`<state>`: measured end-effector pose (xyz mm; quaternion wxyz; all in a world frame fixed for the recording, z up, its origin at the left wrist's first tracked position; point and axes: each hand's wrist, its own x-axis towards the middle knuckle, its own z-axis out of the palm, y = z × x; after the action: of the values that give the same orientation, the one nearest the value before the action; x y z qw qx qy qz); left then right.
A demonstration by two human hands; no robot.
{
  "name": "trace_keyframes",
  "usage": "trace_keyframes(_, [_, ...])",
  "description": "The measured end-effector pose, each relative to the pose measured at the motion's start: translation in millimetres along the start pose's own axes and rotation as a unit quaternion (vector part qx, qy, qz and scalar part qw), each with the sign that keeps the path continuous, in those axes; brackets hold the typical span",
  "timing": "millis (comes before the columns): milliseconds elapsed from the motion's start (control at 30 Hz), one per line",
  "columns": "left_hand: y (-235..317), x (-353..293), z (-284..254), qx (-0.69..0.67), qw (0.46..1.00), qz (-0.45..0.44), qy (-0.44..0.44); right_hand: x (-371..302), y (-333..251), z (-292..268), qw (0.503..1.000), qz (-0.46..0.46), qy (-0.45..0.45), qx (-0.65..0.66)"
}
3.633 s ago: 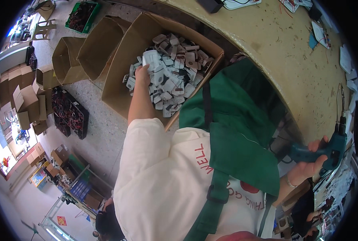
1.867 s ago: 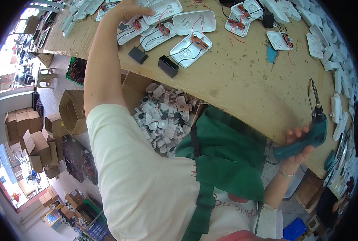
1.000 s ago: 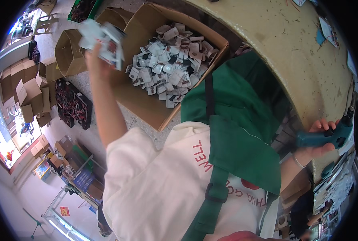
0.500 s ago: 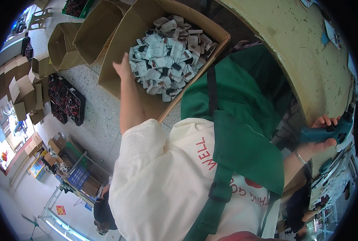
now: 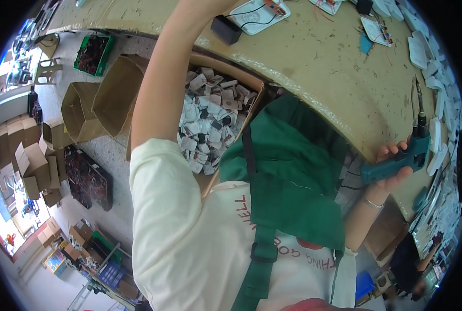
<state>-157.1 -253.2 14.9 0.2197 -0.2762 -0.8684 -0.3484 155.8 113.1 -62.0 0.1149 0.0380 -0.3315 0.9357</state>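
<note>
Handheld tool (image 5: 394,165): body teal plast., smooth, mostly matt; tip (image 5: 420,101) metal, dull, dark. Open casing (image 5: 264,26): wht plast., smooth, slight sheen. Blk box (image 5: 226,29): plast., satin. Tabletop (image 5: 314,78): matt, scuffed, pitted; edge rough w/ shiny flecks. Lg carton (image 5: 230,68): brn cardbd., matt. Parts pile (image 5: 205,124): mostly wht plast., smooth. Apron (image 5: 298,207): grn cloth, matt, creased; buckle (image 5: 264,252) looks plast. Shirt (image 5: 184,249): off-wht cloth, matt, soft. Bangle (image 5: 373,203): polished metal. Floor (image 5: 121,155): speckled, stone-like, smooth.

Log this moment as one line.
left hand: partly cut off by top edge, near black box | right hand: holding teal pistol-shaped tool | carton: holds pale parts
</note>
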Motion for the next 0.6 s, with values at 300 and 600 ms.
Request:
trace_keyframes(300, [13.8,31.3,29.9,0.064,0.956,-0.040,-0.282,-0.3,3.7,0.5,1.000,-0.010,-0.005,-0.015])
trace_keyframes(600, [-41.5,-41.5,-31.9,-0.173,0.938,-0.290,-0.082,2.0,-8.2,-6.1,1.000,0.019,0.000,0.016])
